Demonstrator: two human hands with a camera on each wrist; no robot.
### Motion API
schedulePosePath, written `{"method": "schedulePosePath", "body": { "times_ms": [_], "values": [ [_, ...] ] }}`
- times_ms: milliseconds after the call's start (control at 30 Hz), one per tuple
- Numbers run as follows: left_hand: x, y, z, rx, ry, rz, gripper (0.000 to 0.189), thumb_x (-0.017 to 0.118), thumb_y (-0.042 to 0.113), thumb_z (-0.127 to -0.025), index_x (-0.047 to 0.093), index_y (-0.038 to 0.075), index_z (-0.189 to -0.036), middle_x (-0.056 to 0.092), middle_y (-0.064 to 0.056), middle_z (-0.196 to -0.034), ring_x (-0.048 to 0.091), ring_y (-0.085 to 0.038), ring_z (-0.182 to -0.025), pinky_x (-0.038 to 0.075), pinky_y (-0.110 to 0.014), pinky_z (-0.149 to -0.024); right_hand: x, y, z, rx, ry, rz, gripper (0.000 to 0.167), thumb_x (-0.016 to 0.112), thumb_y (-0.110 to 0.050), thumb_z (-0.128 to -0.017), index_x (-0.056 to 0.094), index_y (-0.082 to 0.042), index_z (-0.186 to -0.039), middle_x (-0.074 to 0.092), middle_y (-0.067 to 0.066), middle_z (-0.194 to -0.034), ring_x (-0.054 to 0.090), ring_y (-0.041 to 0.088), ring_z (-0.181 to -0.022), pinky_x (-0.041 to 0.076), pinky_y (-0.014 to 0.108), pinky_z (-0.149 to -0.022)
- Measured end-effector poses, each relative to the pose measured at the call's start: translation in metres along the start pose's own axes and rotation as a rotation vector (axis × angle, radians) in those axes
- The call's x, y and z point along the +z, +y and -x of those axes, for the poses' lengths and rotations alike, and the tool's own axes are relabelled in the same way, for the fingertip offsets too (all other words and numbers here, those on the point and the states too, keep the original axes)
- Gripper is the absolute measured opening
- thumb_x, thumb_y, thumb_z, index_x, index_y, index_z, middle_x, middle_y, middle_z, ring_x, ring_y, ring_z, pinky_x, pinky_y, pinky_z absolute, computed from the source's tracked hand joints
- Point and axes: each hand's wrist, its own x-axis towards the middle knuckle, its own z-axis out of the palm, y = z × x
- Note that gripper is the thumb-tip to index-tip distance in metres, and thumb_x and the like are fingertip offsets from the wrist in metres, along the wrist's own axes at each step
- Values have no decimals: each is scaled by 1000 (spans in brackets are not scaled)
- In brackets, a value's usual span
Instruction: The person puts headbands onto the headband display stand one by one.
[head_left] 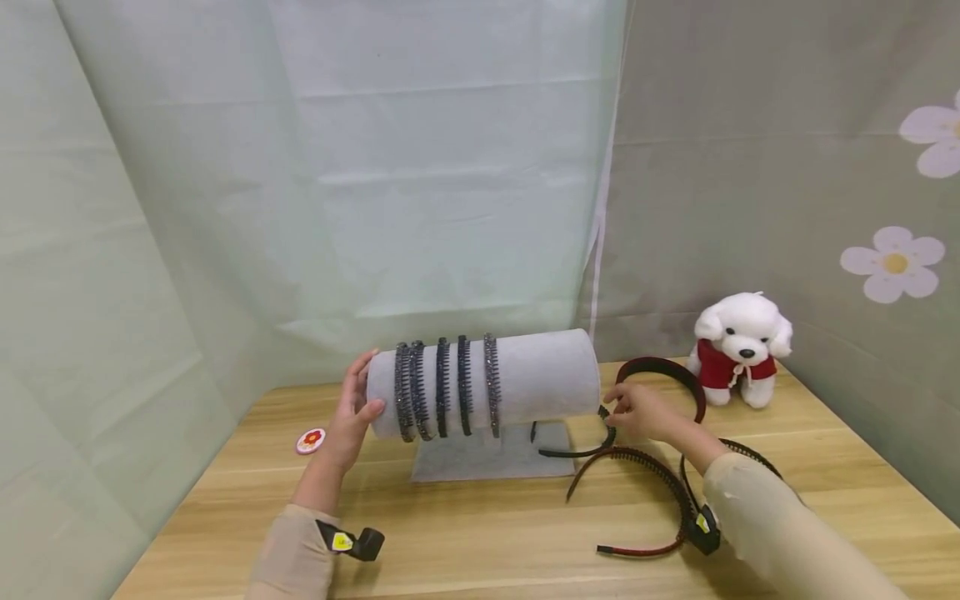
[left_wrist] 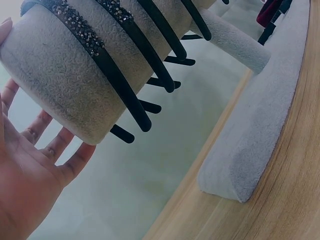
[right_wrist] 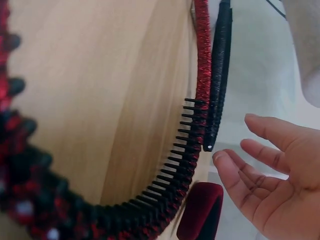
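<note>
A grey plush-covered headband display stand (head_left: 551,377) has its roll lying sideways above a flat base (head_left: 495,465). Several dark glittery headbands (head_left: 491,387) circle the roll's left half. My left hand (head_left: 352,425) grips the roll's left end, thumb in front and fingers around the far side; the left wrist view shows the fingertips (left_wrist: 82,152) along the rim. Just past the roll's right end, my right hand (head_left: 645,412) hovers by a black headband (head_left: 577,454) on the table. In the right wrist view its fingers are loosely bent, with a gap to the black headband (right_wrist: 218,85).
A red toothed headband (head_left: 675,492) lies in front of my right forearm. Behind that hand stands a dark red velvet headband (head_left: 663,365), and another dark headband (head_left: 753,452) is partly under the sleeve. A white plush dog (head_left: 742,350) sits back right; a round flower badge (head_left: 310,441) lies left.
</note>
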Motion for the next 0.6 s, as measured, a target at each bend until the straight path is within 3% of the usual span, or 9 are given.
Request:
{"method": "schedulePosePath", "body": {
  "times_ms": [200,467,600],
  "values": [
    [1,1,1,-3,4,4,67,63,38,-92,27,29,-147,41,8,-136,46,-6,-110,43,-21,-87,6,2,-3,46,-24,-54,28,69,-4,-83,59,11,-106,68,15,-75,63,19,-54,50,27,-53],
    [1,1,1,-7,5,3,66,62,37,-92,26,29,-147,40,9,-137,46,-6,-111,43,-21,-88,13,3,-8,105,-35,28,33,72,-7,-81,60,10,-106,65,9,-65,59,12,-50,46,26,-54],
    [1,2,0,-4,0,11,66,63,37,-92,26,29,-147,40,9,-137,46,-5,-111,43,-21,-88,16,3,-9,143,-43,-3,38,71,-5,-81,56,11,-112,62,8,-59,58,11,-48,47,25,-51]
  ]
}}
